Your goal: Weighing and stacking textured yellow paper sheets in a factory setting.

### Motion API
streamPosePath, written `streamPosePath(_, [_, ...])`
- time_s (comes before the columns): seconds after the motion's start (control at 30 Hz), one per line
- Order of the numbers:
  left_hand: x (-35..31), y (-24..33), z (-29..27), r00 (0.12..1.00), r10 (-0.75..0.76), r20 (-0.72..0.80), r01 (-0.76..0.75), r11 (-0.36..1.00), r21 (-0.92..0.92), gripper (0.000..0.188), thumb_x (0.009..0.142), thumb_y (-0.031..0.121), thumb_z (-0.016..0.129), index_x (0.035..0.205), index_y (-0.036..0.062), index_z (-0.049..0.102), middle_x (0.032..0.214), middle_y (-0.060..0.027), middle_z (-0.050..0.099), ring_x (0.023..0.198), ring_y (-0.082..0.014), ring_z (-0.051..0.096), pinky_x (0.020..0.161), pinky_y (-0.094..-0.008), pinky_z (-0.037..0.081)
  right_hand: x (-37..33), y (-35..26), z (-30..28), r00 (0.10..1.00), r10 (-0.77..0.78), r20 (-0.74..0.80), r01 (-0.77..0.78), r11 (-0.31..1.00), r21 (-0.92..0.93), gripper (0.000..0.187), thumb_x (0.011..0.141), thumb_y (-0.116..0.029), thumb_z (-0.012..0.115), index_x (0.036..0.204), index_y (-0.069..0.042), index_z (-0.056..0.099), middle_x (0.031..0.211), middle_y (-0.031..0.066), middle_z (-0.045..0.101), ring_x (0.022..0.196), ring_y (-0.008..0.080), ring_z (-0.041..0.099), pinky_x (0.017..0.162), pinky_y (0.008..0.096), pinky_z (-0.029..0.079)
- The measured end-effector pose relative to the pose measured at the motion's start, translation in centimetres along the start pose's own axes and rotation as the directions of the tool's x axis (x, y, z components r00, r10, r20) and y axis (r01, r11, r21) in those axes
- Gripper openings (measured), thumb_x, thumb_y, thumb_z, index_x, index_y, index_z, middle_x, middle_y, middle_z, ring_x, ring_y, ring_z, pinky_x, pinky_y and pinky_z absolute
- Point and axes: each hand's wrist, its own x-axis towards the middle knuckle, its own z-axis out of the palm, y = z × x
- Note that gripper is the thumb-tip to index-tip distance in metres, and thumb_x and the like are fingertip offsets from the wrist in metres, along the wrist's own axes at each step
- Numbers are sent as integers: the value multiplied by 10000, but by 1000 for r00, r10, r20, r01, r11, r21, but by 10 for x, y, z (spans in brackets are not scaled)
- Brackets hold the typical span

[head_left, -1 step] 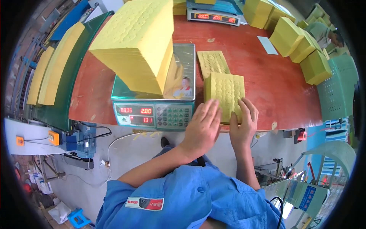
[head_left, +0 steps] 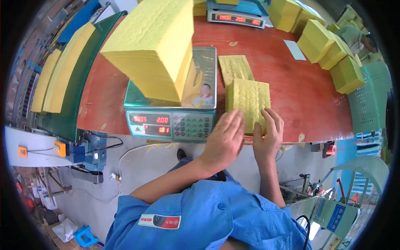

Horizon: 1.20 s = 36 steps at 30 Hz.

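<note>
A short stack of yellow paper (head_left: 248,100), embossed with wavy rows, lies near the front edge of the red table. My left hand (head_left: 225,139) is at its near left corner, fingers stretched out flat and close together. At the near right corner my right hand (head_left: 268,135) has its thumb against the front and its fingers bent round the right side. Just behind lies a thin yellow paper pile (head_left: 234,67), partly overlapped by the stack. To the left, a digital scale (head_left: 170,123) with lit red digits carries a tall yellow paper block (head_left: 148,54).
A second scale (head_left: 235,18) stands at the far side of the red table (head_left: 283,100). Several yellow blocks (head_left: 346,75) line the right edge beside a green perforated panel (head_left: 368,93). A white card (head_left: 294,49) lies nearby. Long yellow stacks (head_left: 68,68) rest at left.
The whole picture has shifted slightly to the right. Both hands keep almost the same pose at the short paper stack.
</note>
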Motion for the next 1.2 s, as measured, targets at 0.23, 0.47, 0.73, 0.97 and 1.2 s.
streamPosePath(0.23, [-10,-3,-4,999,22,43,-20,998,-57,486,805,135,705,1218,-103,611,1342,-258,557,1319,-398,486,1157,-524,346,-5,-25,-1,999,-8,49,4,997,83,281,810,52,676,1088,15,687,1135,165,669,1066,329,629,921,410,507])
streamPosePath(0.47, [-23,-16,-47,998,55,-7,-56,989,-136,511,792,124,718,1234,-101,595,1345,-255,555,1335,-392,472,1158,-538,335,-12,-73,7,999,-38,37,31,986,162,227,833,48,662,1055,13,697,1081,175,676,996,339,648,876,410,524])
streamPosePath(0.73, [-46,-48,-133,991,35,-129,-41,998,-46,453,753,66,732,1163,-102,638,1261,-250,602,1269,-384,529,1084,-492,445,6,-156,35,971,-239,-3,226,913,339,238,798,60,660,1029,21,700,1065,166,683,969,331,656,850,397,535])
streamPosePath(0.97, [-51,-93,-208,982,61,-180,-43,994,104,452,746,52,743,1170,-75,654,1273,-225,613,1230,-380,571,1028,-463,485,30,-204,57,947,-321,-14,304,881,362,337,740,66,678,1073,19,681,1082,164,666,975,345,645,841,406,526])
streamPosePath(1.2, [-52,-138,-240,973,93,-211,-62,987,148,396,786,87,729,1154,-49,671,1276,-203,621,1239,-377,563,1023,-491,473,31,-225,71,963,-260,-65,268,916,298,333,718,90,666,1043,25,688,1070,168,676,985,340,650,851,400,524])
